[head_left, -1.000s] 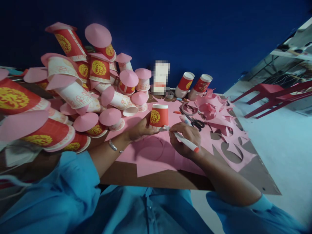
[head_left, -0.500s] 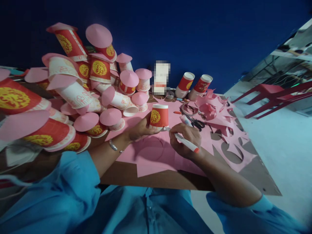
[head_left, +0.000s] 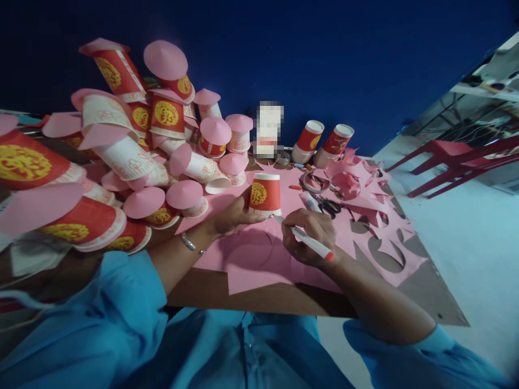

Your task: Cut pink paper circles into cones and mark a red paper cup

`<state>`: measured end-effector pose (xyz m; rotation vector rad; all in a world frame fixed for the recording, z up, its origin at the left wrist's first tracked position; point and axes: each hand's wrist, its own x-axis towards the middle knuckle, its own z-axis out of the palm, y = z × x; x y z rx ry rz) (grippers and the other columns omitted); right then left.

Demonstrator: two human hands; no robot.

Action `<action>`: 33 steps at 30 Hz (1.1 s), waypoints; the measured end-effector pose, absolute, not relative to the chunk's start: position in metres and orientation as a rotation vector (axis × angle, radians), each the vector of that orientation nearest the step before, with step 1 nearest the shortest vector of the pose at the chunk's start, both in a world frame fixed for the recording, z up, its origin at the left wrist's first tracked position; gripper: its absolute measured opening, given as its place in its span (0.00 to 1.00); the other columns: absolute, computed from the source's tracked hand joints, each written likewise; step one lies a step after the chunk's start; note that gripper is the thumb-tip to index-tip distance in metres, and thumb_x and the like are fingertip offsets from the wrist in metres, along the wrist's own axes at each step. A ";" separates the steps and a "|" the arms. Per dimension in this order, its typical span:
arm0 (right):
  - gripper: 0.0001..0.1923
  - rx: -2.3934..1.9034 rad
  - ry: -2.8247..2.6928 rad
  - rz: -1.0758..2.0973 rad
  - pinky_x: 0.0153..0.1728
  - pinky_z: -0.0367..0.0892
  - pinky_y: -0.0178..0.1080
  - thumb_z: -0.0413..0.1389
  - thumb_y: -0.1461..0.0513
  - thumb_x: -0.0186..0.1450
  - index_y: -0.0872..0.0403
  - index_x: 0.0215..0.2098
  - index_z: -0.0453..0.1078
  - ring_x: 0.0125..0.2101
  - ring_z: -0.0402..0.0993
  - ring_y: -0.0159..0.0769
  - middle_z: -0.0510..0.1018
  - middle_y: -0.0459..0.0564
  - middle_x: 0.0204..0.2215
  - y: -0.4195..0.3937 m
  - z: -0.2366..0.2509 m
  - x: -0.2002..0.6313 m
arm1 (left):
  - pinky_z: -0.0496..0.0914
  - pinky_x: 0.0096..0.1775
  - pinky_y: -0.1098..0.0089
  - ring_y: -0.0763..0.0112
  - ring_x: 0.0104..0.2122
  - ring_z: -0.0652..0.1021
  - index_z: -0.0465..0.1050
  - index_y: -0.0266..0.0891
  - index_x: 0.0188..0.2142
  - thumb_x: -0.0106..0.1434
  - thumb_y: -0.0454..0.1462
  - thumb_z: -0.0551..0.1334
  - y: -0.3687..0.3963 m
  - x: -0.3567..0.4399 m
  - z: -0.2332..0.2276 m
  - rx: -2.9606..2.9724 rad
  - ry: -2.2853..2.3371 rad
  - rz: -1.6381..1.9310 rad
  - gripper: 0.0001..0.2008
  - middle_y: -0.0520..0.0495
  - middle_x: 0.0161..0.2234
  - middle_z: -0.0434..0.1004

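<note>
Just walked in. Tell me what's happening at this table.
A person in blue sleeves steadies an upturned red paper cup on a pink paper sheet with the left hand. The right hand holds a marker with its tip at the cup's rim. A heap of cups with pink cone tops lies to the left; scissors and pink offcuts lie to the right.

Wall (head_left: 324, 59): deep blue, plain, behind the table.
Floor (head_left: 458, 237): pale, smooth, brightly lit at right.
Table (head_left: 259, 297): brown top, front edge bare.
Chairs (head_left: 458, 156): red plastic, at right, well apart from the table.
Light: dim over the wall, brighter on the floor.
</note>
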<state>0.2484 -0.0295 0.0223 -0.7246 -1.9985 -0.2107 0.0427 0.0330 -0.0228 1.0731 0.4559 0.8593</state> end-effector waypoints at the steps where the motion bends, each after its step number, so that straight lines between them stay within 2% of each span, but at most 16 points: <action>1: 0.10 -0.737 -2.002 -0.222 0.25 0.69 0.33 0.56 0.70 0.66 0.49 0.40 0.65 0.22 0.77 0.29 0.80 0.41 0.25 -0.030 0.023 0.249 | 0.72 0.58 0.59 0.58 0.53 0.81 0.69 0.45 0.62 0.56 0.33 0.77 0.033 0.043 -0.023 1.075 0.456 0.864 0.36 0.42 0.53 0.82; 4: 0.10 -0.751 -2.002 -0.254 0.25 0.69 0.34 0.56 0.70 0.65 0.49 0.40 0.65 0.22 0.77 0.30 0.80 0.41 0.25 -0.031 0.024 0.249 | 0.71 0.59 0.58 0.58 0.54 0.81 0.70 0.45 0.61 0.55 0.33 0.77 0.034 0.042 -0.024 1.078 0.452 0.869 0.35 0.43 0.52 0.82; 14: 0.09 -0.702 -1.954 -0.259 0.28 0.72 0.33 0.57 0.70 0.68 0.50 0.42 0.66 0.23 0.78 0.31 0.80 0.43 0.26 -0.027 0.022 0.247 | 0.72 0.56 0.59 0.61 0.46 0.82 0.71 0.44 0.60 0.54 0.33 0.77 0.035 0.043 -0.021 1.059 0.444 0.880 0.35 0.47 0.43 0.83; 18: 0.09 -0.704 -1.970 -0.276 0.28 0.71 0.33 0.57 0.69 0.69 0.50 0.43 0.66 0.24 0.79 0.30 0.81 0.43 0.27 -0.027 0.022 0.249 | 0.72 0.55 0.59 0.61 0.46 0.82 0.71 0.44 0.60 0.54 0.34 0.77 0.035 0.041 -0.020 1.032 0.447 0.864 0.35 0.47 0.44 0.83; 22: 0.08 -0.713 -1.961 -0.304 0.33 0.73 0.35 0.58 0.67 0.71 0.51 0.47 0.68 0.30 0.82 0.33 0.84 0.47 0.33 -0.026 0.023 0.253 | 0.73 0.53 0.58 0.60 0.45 0.82 0.71 0.45 0.58 0.54 0.37 0.78 0.037 0.041 -0.020 0.994 0.432 0.871 0.34 0.47 0.44 0.83; 28: 0.09 -0.760 -1.952 -0.288 0.32 0.73 0.36 0.57 0.67 0.73 0.51 0.50 0.68 0.34 0.84 0.36 0.84 0.49 0.35 -0.027 0.025 0.254 | 0.73 0.56 0.56 0.56 0.52 0.82 0.70 0.44 0.62 0.57 0.38 0.75 0.039 0.042 -0.022 1.011 0.385 0.890 0.34 0.42 0.50 0.83; 33: 0.10 -0.738 -1.946 -0.233 0.34 0.75 0.38 0.59 0.67 0.71 0.50 0.49 0.70 0.32 0.83 0.37 0.85 0.48 0.34 -0.027 0.021 0.252 | 0.73 0.57 0.55 0.52 0.55 0.81 0.69 0.45 0.65 0.56 0.38 0.76 0.039 0.042 -0.020 1.029 0.382 0.879 0.37 0.42 0.50 0.83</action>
